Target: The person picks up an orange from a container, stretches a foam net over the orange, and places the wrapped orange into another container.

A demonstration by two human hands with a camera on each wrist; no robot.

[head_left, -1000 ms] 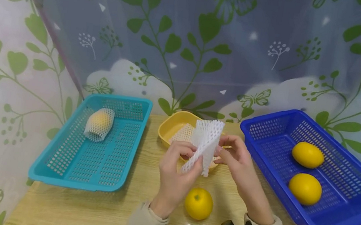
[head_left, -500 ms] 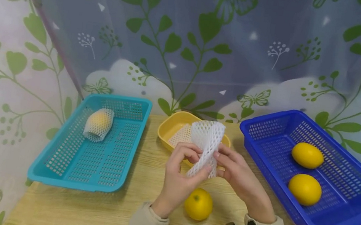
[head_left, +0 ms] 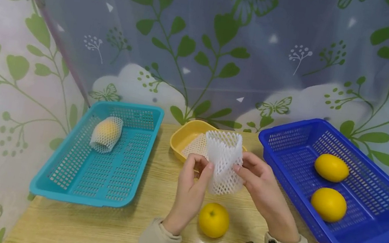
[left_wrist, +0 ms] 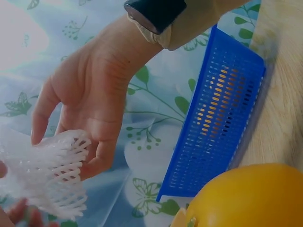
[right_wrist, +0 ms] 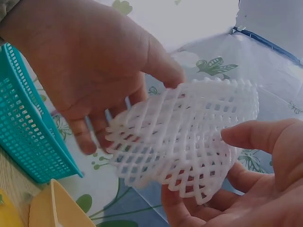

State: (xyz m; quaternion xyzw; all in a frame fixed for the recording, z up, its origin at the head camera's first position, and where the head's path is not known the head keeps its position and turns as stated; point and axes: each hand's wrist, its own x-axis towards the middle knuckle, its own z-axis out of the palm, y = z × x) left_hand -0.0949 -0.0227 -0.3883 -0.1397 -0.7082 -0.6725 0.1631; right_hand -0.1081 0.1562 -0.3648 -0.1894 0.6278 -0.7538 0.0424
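Note:
Between my two hands stands a white foam fruit net [head_left: 224, 163], its open end facing up. My left hand [head_left: 188, 193] pinches its left edge between thumb and fingers. At the right edge, my right hand [head_left: 268, 194] pinches the net the same way. The right wrist view shows the foam net [right_wrist: 175, 137] spread out, with both hands on it. Below the hands, a yellow lemon-like fruit [head_left: 214, 220] rests on the table. Behind them a yellow basin [head_left: 180, 136] holds another foam net [head_left: 196, 146], partly hidden by the held net.
On the left is a teal basket [head_left: 116, 185] with a net-wrapped fruit [head_left: 106, 134] in it. A blue basket [head_left: 295, 198] on the right contains two yellow fruits [head_left: 331, 167]. A patterned cloth [head_left: 189, 54] hangs behind the wooden table [head_left: 148, 235].
The foam net has gone from folded and tilted to upright and wider. My left thumb has shifted up to its left edge, and my right fingers have settled at its right edge.

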